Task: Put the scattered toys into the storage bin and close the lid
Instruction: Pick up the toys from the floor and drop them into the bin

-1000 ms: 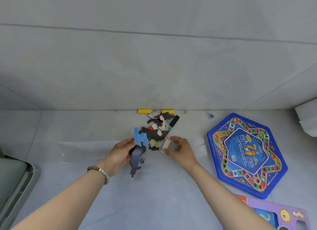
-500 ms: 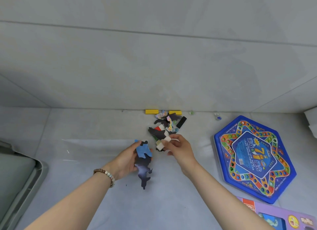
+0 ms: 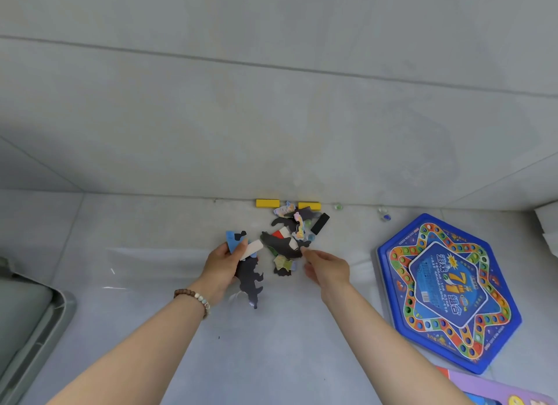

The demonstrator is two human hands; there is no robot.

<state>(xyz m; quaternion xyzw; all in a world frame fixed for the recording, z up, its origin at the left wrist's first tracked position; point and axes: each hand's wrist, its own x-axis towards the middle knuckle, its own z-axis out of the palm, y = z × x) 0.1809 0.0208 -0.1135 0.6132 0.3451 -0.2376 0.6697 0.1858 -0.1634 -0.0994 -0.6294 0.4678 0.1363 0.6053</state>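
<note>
A pile of flat puzzle pieces, dark, red, white and pastel, lies on the grey floor near the wall. My left hand grips several pieces: a blue one, a white block and a long dark piece that hangs down. My right hand sits just right of the pile, its fingertips pinched at the edge of a dark piece. Two yellow blocks lie against the wall. A grey bin edge shows at the far left.
A blue hexagonal game board lies to the right, with a purple box below it. Small marbles rest by the wall. A clear plastic sheet covers part of the floor. A white object sits at the right edge.
My right hand passed the white block over to my left hand, then went back to the pile's dark piece. The view shifted, showing more of the bin at left.
</note>
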